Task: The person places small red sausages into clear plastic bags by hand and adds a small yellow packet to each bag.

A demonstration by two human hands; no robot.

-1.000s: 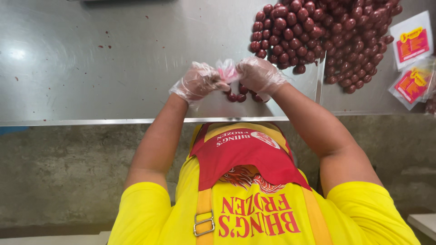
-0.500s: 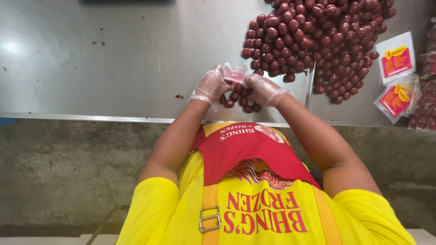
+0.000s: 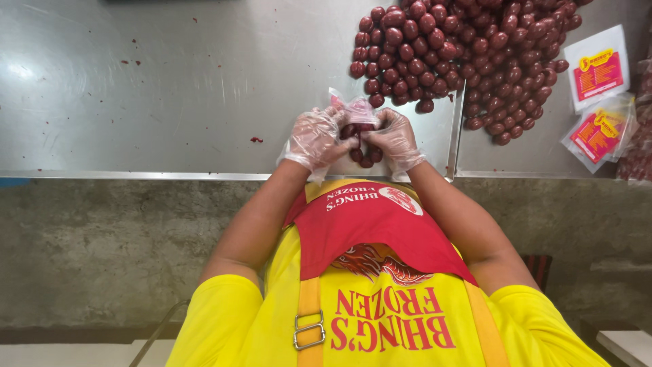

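Small clear plastic bag [image 3: 358,111]: held just above the near edge of the scuffed grey steel table [image 3: 170,88], between both hands, directly in front of the body.

Progress, judged from the layout: filling in an early to middle stage. Several dark red round sausage pieces visible inside the bag; exact count not readable. A few loose dark red pieces [image 3: 367,158] lying on the table right under the hands. Large heap of dark red round sausage pieces [image 3: 468,54] unbagged, spread near the hands, beyond them and to the right. Bag mouth unsealed and crumpled upward.

Left hand [image 3: 316,139], in a thin transparent glove: fingers closed on the left side of the bag. Right hand [image 3: 397,139], likewise gloved: fingers curled around the right side of the bag and its contents.

Bag appearance: thin, wrinkled film, pink-tinted at the top, bulging low.

Two flat red-and-yellow printed packets [image 3: 598,71] lying at the far right, well apart from the hands.
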